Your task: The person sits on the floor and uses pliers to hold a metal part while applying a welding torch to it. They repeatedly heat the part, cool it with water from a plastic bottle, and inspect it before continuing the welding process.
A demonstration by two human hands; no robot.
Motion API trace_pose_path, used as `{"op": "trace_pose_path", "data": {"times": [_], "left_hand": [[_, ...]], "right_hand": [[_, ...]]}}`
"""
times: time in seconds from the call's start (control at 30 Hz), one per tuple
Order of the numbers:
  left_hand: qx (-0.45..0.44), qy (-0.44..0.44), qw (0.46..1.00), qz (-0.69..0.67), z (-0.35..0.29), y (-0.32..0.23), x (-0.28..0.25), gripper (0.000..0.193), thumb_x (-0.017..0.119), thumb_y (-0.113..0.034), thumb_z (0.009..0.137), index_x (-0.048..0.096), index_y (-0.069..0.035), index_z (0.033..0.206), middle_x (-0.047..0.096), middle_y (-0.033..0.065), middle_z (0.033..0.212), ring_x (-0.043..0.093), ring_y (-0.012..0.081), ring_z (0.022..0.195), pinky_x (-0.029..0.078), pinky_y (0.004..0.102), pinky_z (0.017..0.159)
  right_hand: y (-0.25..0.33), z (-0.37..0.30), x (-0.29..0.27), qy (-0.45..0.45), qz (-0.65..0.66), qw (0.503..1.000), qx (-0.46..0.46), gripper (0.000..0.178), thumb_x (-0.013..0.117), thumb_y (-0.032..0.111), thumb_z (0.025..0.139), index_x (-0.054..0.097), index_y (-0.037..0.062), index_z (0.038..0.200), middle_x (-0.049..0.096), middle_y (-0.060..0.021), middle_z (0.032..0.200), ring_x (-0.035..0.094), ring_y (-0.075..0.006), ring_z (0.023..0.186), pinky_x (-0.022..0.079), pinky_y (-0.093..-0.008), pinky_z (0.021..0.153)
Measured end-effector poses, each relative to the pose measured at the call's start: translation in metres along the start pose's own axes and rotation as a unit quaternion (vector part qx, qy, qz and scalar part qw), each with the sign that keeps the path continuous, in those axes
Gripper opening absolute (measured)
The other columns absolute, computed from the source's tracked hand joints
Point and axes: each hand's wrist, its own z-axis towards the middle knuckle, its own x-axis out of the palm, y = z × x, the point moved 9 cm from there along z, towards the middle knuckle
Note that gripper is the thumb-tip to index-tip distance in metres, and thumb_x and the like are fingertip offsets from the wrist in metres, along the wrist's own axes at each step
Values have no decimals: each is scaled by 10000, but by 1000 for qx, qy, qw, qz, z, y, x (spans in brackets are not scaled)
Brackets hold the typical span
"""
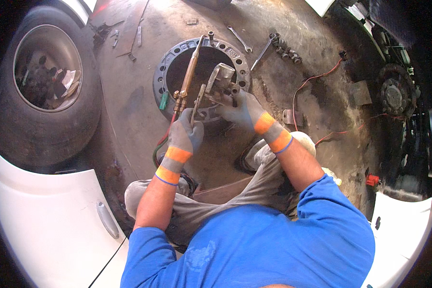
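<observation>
Blue shirt (254,245) fills the 6 o'clock edge, with grey trousers (225,201) above it; the person is seated on the ground. Two gloved hands noted, each in a grey glove with an orange cuff. Left hand (186,135) is closed around the handle of one brass torch (188,77), whose tube runs toward 12 o'clock over the ring's opening. Two hoses (161,144), one red and one green, leave the torch base toward 7 o'clock. Right hand (239,109) is closed on one metal part (219,79), holding it over the ring's opening just right of the torch; whether the part touches the ring cannot be told.

One dark ring (170,62) with bolt holes lies flat on the ground (129,105) just above center. At 1 o'clock of it lie two wrenches (240,39), well apart from the hands, and beyond them a cluster of nuts (285,50), number unclear. One red wire (317,79) runs at 3 o'clock. One tyre (38,86) with its rim stands at 10 o'clock. One wheel hub (393,96) sits at 2 o'clock. White body panel (48,216) occupies 8 o'clock.
</observation>
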Motion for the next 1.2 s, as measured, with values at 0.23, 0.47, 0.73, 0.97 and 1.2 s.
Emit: {"op": "trace_pose_path", "data": {"times": [0.23, 0.47, 0.73, 0.97, 1.2], "left_hand": [[-6, -5, 1000, 19, 0, 7, 4, 261, 556, -152, 831, 602, -54, 1069, 648, 260, 844, 646, 433, 845, 502, 475, 725], [-39, 20, 997, 56, -2, 9, 2, 237, 560, -158, 847, 615, -60, 1056, 657, 250, 865, 652, 422, 872, 507, 473, 723], [-17, 21, 999, 33, -3, 5, -1, 249, 551, -148, 835, 625, -70, 1059, 658, 247, 877, 653, 412, 897, 508, 458, 739], [-32, 18, 998, 53, 1, 18, 5, 268, 551, -153, 833, 623, -64, 1076, 667, 244, 924, 643, 420, 931, 506, 459, 776], [-36, 18, 998, 48, 2, 25, 8, 263, 566, -198, 850, 620, -67, 1072, 669, 240, 913, 643, 429, 908, 500, 478, 768]], "right_hand": [[5, -2, -7, -18, -70, 997, 22, 651, 731, 440, 748, 551, 95, 1270, 656, -229, 1121, 626, -377, 1067, 495, -417, 902], [-10, -7, 18, 105, -59, 988, 95, 604, 727, 438, 751, 612, 39, 1190, 682, -200, 1081, 655, -287, 1038, 489, -368, 896], [-1, -6, 12, 83, -14, 995, 48, 493, 715, 349, 769, 630, 36, 1140, 683, -213, 1037, 661, -284, 1010, 495, -369, 874], [-9, 2, 10, 18, -104, 994, 6, 628, 710, 419, 748, 532, 68, 1239, 670, -240, 1025, 642, -399, 992, 502, -442, 857], [-13, 6, 4, -28, -174, 984, 14, 666, 714, 464, 747, 485, 56, 1220, 662, -259, 1005, 643, -417, 950, 503, -475, 832]]}}
